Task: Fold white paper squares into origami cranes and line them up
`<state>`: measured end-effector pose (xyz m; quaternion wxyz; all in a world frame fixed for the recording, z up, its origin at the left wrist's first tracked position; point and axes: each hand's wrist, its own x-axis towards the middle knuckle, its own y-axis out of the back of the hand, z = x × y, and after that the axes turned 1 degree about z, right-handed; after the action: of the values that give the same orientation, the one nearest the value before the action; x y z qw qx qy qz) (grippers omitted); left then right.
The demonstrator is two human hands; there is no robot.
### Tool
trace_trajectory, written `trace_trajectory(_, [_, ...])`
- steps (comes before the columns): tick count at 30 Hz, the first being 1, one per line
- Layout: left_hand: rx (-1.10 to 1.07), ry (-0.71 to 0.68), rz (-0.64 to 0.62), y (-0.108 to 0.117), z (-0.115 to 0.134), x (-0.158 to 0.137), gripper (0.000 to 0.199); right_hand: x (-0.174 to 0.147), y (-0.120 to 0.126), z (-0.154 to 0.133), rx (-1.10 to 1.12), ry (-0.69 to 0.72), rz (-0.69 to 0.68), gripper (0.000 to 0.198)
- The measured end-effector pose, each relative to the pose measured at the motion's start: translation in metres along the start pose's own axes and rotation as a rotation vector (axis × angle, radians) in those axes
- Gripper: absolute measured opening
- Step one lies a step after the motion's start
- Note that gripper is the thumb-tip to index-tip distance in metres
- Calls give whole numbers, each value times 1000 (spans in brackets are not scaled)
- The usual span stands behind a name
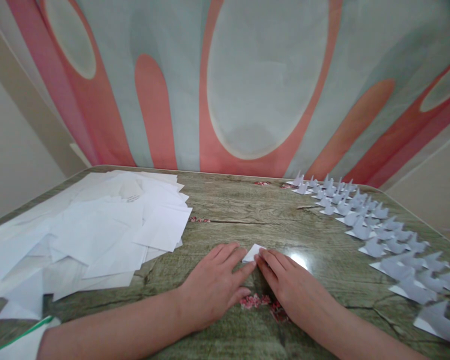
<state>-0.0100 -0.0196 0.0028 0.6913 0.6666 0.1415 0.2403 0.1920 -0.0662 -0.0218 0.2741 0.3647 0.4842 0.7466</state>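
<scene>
A small folded piece of white paper lies on the table in front of me, partly covered by my fingertips. My left hand rests at its left side with the fingers stretched out and spread, touching the edge. On the right side, my right hand has its fingers bent together and pressed on the paper's right corner. The right thumb is hidden, so I cannot tell whether it is under the paper.
To the left is a loose heap of white paper sheets. Rows of folded white paper birds stand along the right side. The wood-patterned table meets a painted wall at the back.
</scene>
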Motion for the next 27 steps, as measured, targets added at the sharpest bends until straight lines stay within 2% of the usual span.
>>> trace_trajectory(16, [19, 45, -35, 5, 3, 0, 44, 0, -1, 1, 31, -30, -59, 45])
trace_trajectory(27, [94, 36, -7, 8, 7, -2, 49, 0, 1, 2, 58, -25, -42, 44])
